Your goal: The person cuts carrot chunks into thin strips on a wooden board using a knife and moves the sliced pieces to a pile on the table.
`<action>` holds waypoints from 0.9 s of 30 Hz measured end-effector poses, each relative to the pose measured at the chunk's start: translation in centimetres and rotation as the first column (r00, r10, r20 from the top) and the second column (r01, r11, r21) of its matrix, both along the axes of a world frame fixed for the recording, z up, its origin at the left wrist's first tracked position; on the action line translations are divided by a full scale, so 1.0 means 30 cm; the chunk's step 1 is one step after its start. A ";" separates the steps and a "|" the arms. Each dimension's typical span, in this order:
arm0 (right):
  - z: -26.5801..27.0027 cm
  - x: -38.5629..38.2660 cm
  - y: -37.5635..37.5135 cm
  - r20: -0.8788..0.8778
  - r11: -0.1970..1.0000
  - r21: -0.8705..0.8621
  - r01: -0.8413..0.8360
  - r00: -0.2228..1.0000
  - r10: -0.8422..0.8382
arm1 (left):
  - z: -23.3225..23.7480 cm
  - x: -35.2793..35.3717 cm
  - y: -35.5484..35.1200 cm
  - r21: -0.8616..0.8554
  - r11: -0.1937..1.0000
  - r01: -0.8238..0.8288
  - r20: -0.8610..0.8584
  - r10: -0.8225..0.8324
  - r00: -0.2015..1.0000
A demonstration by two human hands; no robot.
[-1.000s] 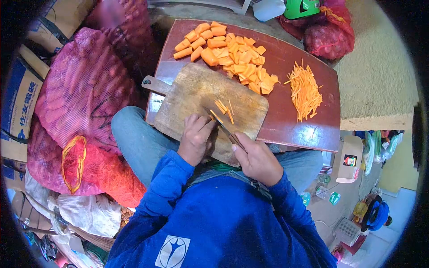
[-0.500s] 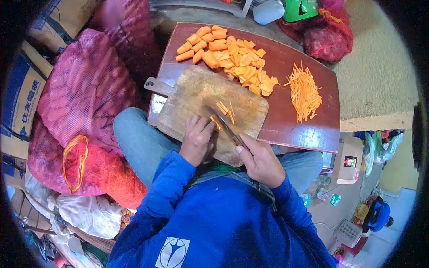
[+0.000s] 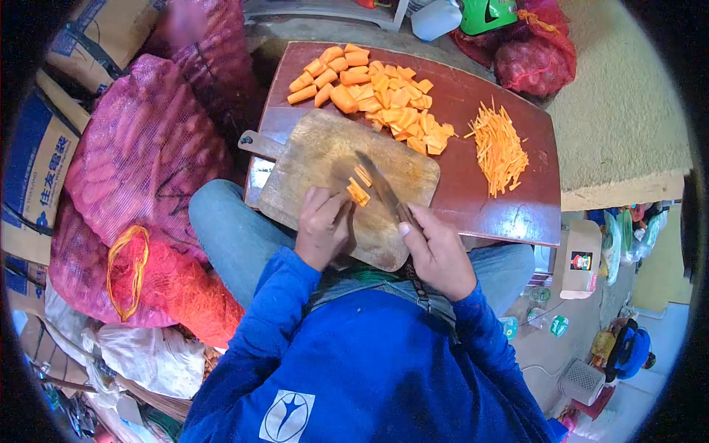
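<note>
A wooden cutting board point(image 3: 317, 155) lies on the red-brown table point(image 3: 473, 214), its handle pointing left. My right hand point(image 3: 441, 251) grips a knife point(image 3: 379, 186) by its handle, the blade reaching up and left over the board. My left hand point(image 3: 323, 224) rests on the board with curled fingers beside a small stack of cut carrot point(image 3: 358, 192); whether they grip anything is hidden. More thin strips point(image 3: 362, 176) lie against the blade's left side. Behind the board are carrot chunks point(image 3: 323, 77) and a pile of carrot slices point(image 3: 402, 103). Carrot shreds point(image 3: 498, 150) are heaped at the right.
Pink mesh sacks point(image 3: 140, 148) stand at the left, with a red net bag point(image 3: 185, 288) in front. Behind the table are a red mesh bag point(image 3: 535, 63), a green item point(image 3: 487, 13) and a white jug point(image 3: 436, 20). An open carton point(image 3: 580, 262) is at the right.
The knife has lifted and shifted slightly right, away from my left fingers. The carrot pieces near the fingers now show more fully, and the strips on the board sit closer to them.
</note>
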State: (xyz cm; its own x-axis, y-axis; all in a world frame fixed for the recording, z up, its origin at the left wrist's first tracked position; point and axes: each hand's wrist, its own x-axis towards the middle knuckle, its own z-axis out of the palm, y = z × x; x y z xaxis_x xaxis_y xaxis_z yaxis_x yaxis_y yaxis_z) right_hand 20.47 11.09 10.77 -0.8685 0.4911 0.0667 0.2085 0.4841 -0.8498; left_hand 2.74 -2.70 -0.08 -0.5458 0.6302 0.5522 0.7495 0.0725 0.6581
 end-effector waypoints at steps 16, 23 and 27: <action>-0.115 0.187 0.230 0.140 0.899 -0.188 0.395 0.917 -0.373 | 0.020 -0.001 0.006 -0.006 0.998 -0.059 0.081 0.059 0.995; -0.087 0.247 0.443 0.098 0.900 0.153 0.409 0.899 -0.426 | 0.026 -0.003 0.011 -0.062 0.998 -0.026 -0.002 0.026 1.000; -0.044 0.205 0.364 0.078 0.939 -0.002 0.344 0.936 -0.343 | 0.018 -0.005 0.020 -0.065 0.998 -0.022 -0.037 0.019 0.999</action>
State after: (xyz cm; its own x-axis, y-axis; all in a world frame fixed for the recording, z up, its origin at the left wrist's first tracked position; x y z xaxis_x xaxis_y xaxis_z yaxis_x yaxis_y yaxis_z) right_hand 26.61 22.00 9.43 -0.6488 0.7610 -0.0023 0.4236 0.3586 -0.8319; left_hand 2.58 -2.11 0.46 -0.5391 0.6545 0.5300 0.7709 0.1301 0.6235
